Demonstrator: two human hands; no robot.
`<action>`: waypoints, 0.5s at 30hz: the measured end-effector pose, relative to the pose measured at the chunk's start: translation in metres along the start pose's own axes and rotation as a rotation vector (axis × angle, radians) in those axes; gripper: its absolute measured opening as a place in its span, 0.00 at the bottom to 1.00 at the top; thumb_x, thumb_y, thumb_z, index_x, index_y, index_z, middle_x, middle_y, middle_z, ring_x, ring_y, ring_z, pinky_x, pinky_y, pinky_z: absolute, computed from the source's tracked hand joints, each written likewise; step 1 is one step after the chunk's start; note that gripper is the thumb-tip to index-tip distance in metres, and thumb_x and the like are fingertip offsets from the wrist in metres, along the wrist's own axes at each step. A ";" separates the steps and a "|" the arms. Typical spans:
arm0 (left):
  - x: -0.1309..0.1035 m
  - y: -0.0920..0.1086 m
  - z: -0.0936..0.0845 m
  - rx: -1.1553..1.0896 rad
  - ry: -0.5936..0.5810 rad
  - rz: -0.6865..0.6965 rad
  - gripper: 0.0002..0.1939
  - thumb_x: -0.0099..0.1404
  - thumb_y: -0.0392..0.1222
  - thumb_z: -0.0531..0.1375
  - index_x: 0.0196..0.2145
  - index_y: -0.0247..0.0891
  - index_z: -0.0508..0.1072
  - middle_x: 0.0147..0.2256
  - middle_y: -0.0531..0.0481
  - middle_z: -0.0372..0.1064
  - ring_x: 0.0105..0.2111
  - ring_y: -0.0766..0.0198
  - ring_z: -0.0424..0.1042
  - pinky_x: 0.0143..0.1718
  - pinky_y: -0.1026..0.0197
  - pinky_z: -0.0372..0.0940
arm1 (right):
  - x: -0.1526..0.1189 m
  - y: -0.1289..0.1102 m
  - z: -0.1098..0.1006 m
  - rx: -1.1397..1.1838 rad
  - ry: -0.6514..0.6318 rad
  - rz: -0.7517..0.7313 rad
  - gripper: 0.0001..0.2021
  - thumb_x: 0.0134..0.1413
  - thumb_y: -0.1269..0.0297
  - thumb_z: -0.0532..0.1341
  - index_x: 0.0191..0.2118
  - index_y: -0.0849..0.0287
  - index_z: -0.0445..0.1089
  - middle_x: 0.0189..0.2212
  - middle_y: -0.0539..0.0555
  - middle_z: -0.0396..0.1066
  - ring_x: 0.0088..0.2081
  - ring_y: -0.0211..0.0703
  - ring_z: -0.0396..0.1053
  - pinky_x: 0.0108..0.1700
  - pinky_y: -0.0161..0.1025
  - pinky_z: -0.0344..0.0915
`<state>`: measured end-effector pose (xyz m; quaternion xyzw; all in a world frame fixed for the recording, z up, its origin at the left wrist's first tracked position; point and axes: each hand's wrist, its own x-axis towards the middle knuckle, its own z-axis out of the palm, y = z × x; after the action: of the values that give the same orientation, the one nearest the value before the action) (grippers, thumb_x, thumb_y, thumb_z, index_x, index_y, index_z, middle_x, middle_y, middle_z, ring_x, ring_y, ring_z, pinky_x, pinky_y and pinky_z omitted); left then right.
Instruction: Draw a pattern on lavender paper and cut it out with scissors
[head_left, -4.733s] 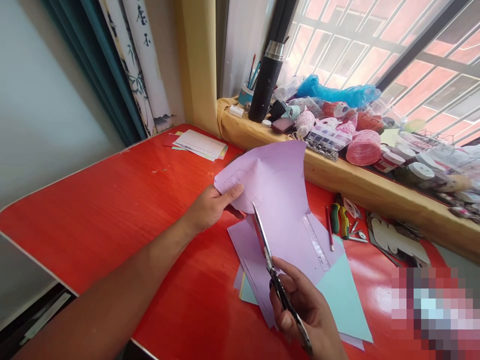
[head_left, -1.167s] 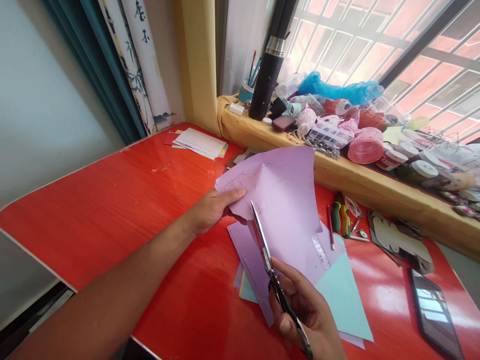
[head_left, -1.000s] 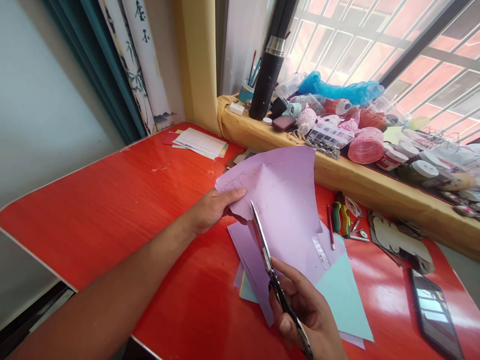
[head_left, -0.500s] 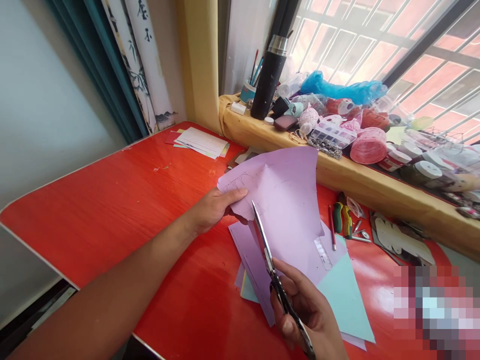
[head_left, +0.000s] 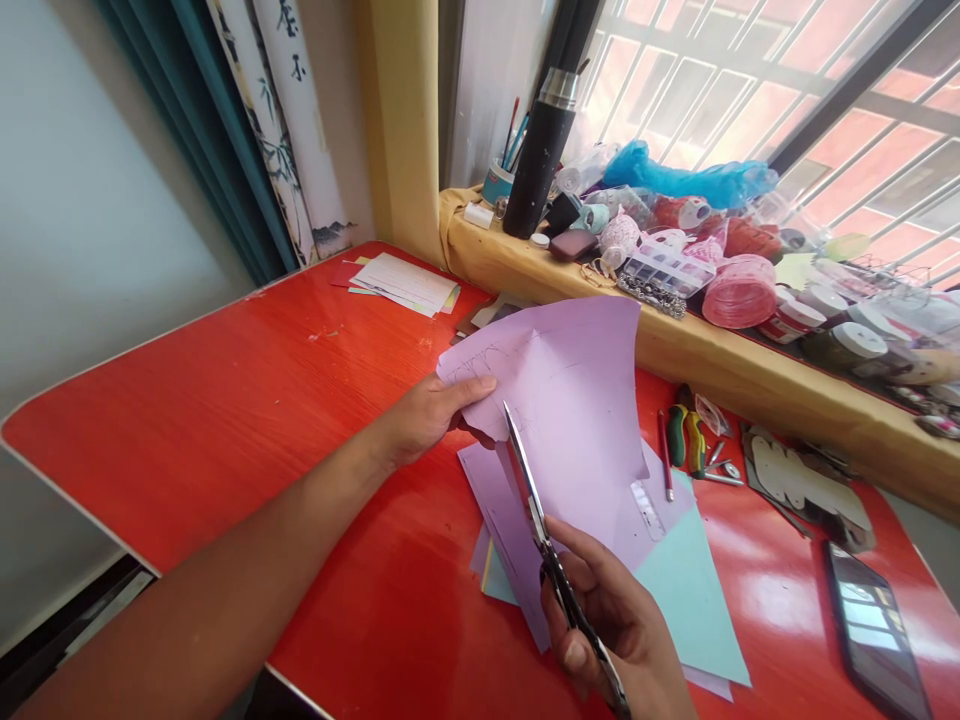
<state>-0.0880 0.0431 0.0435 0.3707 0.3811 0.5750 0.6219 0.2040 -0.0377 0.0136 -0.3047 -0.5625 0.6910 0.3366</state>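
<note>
A sheet of purple paper [head_left: 577, 400] with faint pencil lines is held up over the table. My left hand [head_left: 442, 415] pinches its left edge, thumb on top and fingers underneath. In my right hand [head_left: 607, 620] are black-handled scissors [head_left: 534, 500], their blades pointing up and away at the paper's lower left edge, near my left fingers. Under the raised sheet lie more purple sheets and a light blue sheet [head_left: 697, 590]. A small clear ruler [head_left: 646, 510] rests near the paper's right side.
On the red table [head_left: 225, 430] are a pencil [head_left: 665, 455], green-yellow pliers [head_left: 686, 435], card templates [head_left: 806, 480], a phone [head_left: 877, 625] and a paper stack [head_left: 405, 283]. The sill [head_left: 480, 250] holds a black flask [head_left: 538, 160], jars and craft supplies.
The view has shifted very slightly. The phone at the lower right, pixelated before, now shows clearly. Both hands, the scissors and the purple paper are almost unchanged.
</note>
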 end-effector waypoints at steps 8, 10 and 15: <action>0.000 -0.001 -0.001 -0.003 0.022 -0.002 0.23 0.60 0.59 0.77 0.36 0.35 0.82 0.31 0.48 0.79 0.30 0.58 0.79 0.33 0.56 0.78 | -0.001 0.002 -0.001 0.013 -0.006 -0.009 0.35 0.65 0.45 0.75 0.73 0.49 0.73 0.29 0.48 0.64 0.25 0.37 0.54 0.24 0.34 0.50; 0.000 -0.001 -0.001 0.000 0.023 -0.002 0.23 0.61 0.58 0.77 0.37 0.34 0.82 0.31 0.47 0.79 0.30 0.58 0.79 0.33 0.56 0.78 | -0.002 0.004 -0.002 0.018 -0.013 -0.001 0.36 0.64 0.45 0.75 0.73 0.48 0.72 0.29 0.48 0.64 0.25 0.37 0.54 0.24 0.34 0.50; 0.001 -0.001 -0.002 0.010 0.025 0.000 0.22 0.62 0.58 0.76 0.38 0.34 0.83 0.31 0.46 0.80 0.31 0.56 0.79 0.33 0.55 0.78 | -0.003 0.005 -0.003 0.006 -0.010 -0.006 0.35 0.65 0.46 0.75 0.73 0.46 0.72 0.31 0.50 0.66 0.26 0.38 0.55 0.25 0.34 0.51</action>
<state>-0.0891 0.0436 0.0414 0.3664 0.3917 0.5777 0.6153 0.2078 -0.0388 0.0077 -0.2986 -0.5629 0.6933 0.3366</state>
